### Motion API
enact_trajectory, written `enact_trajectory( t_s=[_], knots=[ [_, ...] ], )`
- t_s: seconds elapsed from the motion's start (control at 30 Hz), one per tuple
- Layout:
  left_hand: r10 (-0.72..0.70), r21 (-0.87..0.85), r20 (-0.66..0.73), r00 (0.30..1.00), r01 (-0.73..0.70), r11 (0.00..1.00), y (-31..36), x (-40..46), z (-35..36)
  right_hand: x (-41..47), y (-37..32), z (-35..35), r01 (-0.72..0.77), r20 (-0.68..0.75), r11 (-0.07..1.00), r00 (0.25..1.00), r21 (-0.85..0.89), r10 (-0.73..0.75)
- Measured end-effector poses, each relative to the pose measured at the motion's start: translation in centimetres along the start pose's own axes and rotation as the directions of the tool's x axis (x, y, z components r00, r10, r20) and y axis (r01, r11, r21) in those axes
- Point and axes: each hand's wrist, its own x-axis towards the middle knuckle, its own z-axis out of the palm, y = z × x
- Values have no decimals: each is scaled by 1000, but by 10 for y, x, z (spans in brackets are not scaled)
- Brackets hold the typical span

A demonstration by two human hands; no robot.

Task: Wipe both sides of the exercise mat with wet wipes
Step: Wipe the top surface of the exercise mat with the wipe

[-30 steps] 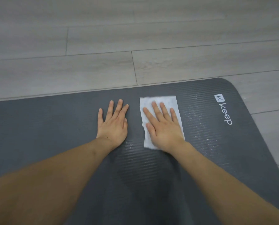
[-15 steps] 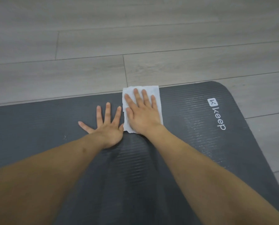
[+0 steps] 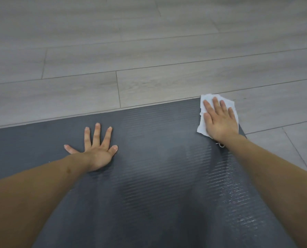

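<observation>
The right hand (image 3: pixel 220 120) lies flat, fingers straight, pressing a white wet wipe (image 3: pixel 201 128) onto the far right corner of the dark grey exercise mat (image 3: pixel 158 176), probably to scrub it. The left hand (image 3: pixel 97 151), splayed, seemingly pins the mat to the wood-plank floor (image 3: pixel 149 51).

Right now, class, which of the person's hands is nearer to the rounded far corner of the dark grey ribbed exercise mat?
Right. The right hand presses the white wet wipe at that corner of the mat; the left hand lies flat well to its left.
</observation>
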Motion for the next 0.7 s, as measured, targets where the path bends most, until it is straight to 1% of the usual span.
enact_trajectory(
  t_s=[0.13,0.27,0.33,0.4,0.47,0.53,0.6,0.63,0.7],
  knots=[
    [7,9,1,1000,-7,1000,-1,2,1,0,3,0,-4,-17,1000,1000,17,4],
    [25,11,2,1000,-25,1000,0,2,1,1,5,0,-11,-1,1000,1000,-6,11],
    [23,3,0,1000,-23,1000,1,1,1,-2,-2,1,9,6,1000,1000,-20,-9],
    [15,-4,0,1000,-15,1000,1,-1,0,-8,-27,4,82,21,996,996,-31,-81],
    [20,-17,0,1000,-20,1000,1,-2,0,-22,-72,11,179,40,984,983,-26,-177],
    [32,-23,-2,999,-32,999,0,-2,-1,-40,-129,24,319,67,948,946,-12,-318],
    [38,-25,2,999,-38,999,-2,-2,-1,-58,-177,34,460,75,888,886,-3,-458],
    [38,-26,4,999,-37,999,-3,-2,-1,-64,-190,36,497,77,868,866,-3,-495],
    [36,-28,5,999,-36,999,-4,-2,0,-65,-192,37,524,71,852,850,-6,-522]
  ],
)
